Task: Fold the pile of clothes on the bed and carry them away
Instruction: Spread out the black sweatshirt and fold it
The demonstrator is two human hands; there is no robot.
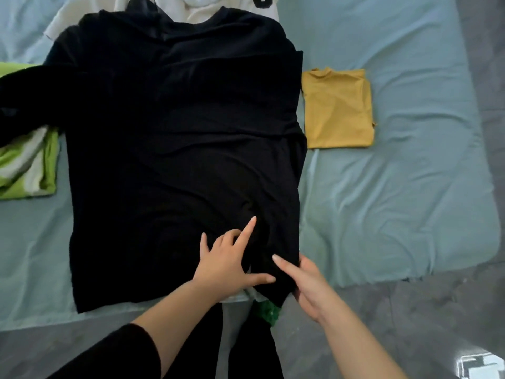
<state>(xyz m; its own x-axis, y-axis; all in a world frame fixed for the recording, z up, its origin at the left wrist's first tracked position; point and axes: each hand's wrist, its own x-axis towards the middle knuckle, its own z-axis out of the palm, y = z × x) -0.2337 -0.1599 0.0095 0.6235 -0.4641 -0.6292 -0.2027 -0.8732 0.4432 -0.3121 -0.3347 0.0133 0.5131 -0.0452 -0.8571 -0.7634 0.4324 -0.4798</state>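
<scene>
Black shirt (177,132) lies flat mid-bed, right side already turned in, left sleeve out over the green & white piece (27,165). Left hand (226,261), fingers spread wide, presses the cloth nr the hem. Right hand (306,285) looks to pinch the hem's right corner. Yellow top (337,108) sits folded just beside the shirt, on the bed (396,201). White garment (202,6) at the far end is unfolded. So approx 1 done, 1 half-way, 2+ left; carrying not begun.
</scene>
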